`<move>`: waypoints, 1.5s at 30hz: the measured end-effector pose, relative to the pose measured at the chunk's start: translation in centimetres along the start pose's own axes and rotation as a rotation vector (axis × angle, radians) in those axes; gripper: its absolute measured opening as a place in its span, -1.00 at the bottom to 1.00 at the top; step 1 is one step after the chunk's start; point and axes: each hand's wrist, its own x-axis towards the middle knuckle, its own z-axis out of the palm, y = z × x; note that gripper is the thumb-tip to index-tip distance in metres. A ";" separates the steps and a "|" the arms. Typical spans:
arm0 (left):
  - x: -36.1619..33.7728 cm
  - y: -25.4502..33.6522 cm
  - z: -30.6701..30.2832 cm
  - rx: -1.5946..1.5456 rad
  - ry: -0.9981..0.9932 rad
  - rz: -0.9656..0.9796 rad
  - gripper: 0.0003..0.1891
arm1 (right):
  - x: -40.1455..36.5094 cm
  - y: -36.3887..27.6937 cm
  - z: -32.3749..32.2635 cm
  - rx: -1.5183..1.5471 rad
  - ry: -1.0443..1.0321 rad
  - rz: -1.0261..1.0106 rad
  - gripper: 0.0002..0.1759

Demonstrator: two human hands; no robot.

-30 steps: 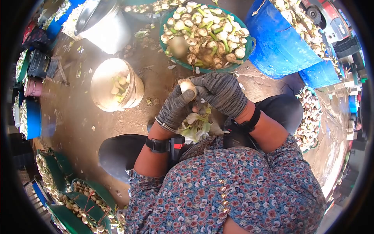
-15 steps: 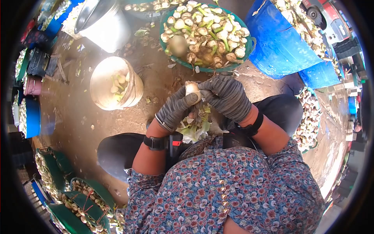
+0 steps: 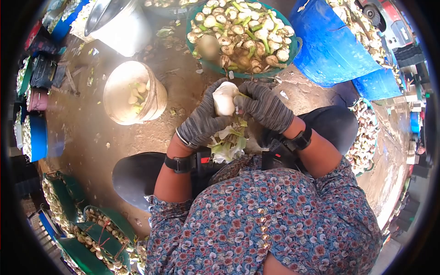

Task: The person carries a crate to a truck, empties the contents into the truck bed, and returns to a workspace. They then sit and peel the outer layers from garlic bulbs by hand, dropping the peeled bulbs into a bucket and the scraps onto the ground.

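Two gloved hands (image 3: 201, 120), one bulb (image 3: 224, 98), one white bucket (image 3: 133, 94), one green basin (image 3: 208, 65) (heaped), two blue tubs (image 3: 330, 46)

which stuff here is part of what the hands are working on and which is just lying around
In use:
- white bulb, gripped by the gloved left hand and right hand
- peelings under it
- green basin piled with bulbs
- pale bucket holding a few bulbs

Lying about:
- blue tubs
- metal pot
- dark crates at the left
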 end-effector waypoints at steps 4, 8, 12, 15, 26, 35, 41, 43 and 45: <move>-0.3 1.7 0.0 -0.221 0.039 -0.261 -0.26 | -0.1 -0.4 0.5 -0.580 0.116 -0.586 -0.68; 0.9 0.2 0.8 0.244 0.031 0.081 -0.28 | 0.4 -0.5 1.1 -0.002 0.182 0.009 -0.70; 0.2 0.5 1.2 0.197 0.174 0.170 -0.29 | 3.3 5.6 -0.3 -0.404 0.087 -0.302 -0.71; -0.4 -1.4 -0.8 -0.456 0.304 -0.057 -0.39 | 4.5 4.8 0.0 -0.398 -0.052 -0.089 -0.67; -0.1 -0.2 -9.9 -1.174 0.809 0.197 -0.29 | 13.7 3.5 -1.9 -0.844 0.047 0.100 -0.43; 3.0 -2.6 -6.2 -0.953 0.785 -0.197 -0.53 | 23.0 10.1 -4.0 -0.733 0.466 0.061 -0.60; 2.8 -1.7 -3.7 -0.884 0.594 -0.373 -0.58 | 18.1 10.7 -5.2 -0.043 0.548 0.179 -0.82; 2.4 -2.1 -2.7 -0.851 0.535 -0.380 -0.57 | 17.9 10.8 -6.2 0.036 0.649 0.305 -0.74; 2.4 -2.0 -1.9 -0.804 0.550 -0.384 -0.55 | 17.9 11.9 -7.6 -0.538 0.699 0.211 -0.66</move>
